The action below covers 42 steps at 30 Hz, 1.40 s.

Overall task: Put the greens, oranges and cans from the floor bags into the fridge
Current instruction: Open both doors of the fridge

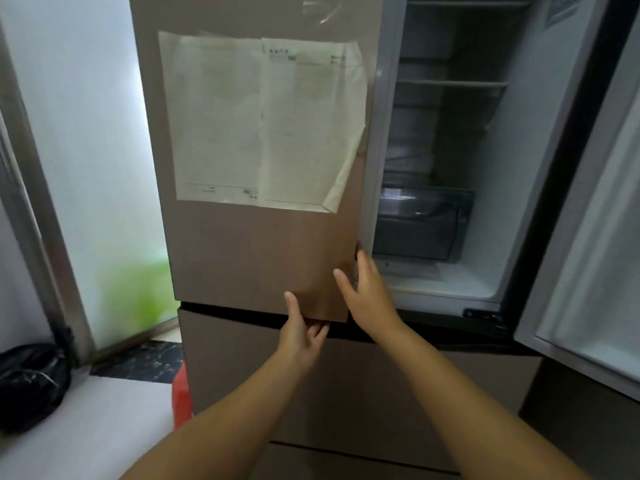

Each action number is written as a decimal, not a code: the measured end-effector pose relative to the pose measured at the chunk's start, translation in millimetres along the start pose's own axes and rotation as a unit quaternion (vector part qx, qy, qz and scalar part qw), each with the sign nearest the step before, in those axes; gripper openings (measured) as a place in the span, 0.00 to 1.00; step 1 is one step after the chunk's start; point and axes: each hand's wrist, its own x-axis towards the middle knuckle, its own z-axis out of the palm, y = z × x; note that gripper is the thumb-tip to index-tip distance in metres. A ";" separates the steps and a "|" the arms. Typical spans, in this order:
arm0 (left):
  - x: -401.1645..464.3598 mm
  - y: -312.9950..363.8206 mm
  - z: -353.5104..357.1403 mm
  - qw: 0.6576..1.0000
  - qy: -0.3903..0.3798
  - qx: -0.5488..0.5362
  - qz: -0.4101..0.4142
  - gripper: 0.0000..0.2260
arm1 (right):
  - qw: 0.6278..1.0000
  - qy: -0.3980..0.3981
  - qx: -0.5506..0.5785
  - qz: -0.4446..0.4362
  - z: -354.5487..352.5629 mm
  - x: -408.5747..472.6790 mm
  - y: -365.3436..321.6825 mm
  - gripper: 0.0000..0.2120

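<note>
A brown fridge stands before me. Its upper left door is nearly closed and has papers taped on it. My left hand grips that door's bottom edge, thumb on the front and fingers curled underneath. My right hand lies with straight fingers against the door's right edge. The upper right door hangs wide open, showing bare shelves and a clear drawer. No greens, oranges or cans are in view.
A black bag lies on the pale floor at the lower left. Something red sits beside the fridge's lower left corner. Frosted glass panels stand to the left. Brown lower drawers sit below the doors.
</note>
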 end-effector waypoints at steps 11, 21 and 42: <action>-9.0 -1.5 1.9 0.997 -0.025 -0.064 -0.020 0.30 | 0.997 0.039 0.054 0.022 11.7 3.8 -5.2 0.20; -78.7 8.6 -34.2 0.998 0.046 0.003 0.049 0.27 | 0.995 0.002 0.001 -0.101 13.2 -85.3 -44.1 0.42; -216.2 172.7 -56.7 0.472 0.178 0.582 0.638 0.35 | 0.975 -0.035 0.043 -0.213 80.7 -82.8 -131.2 0.30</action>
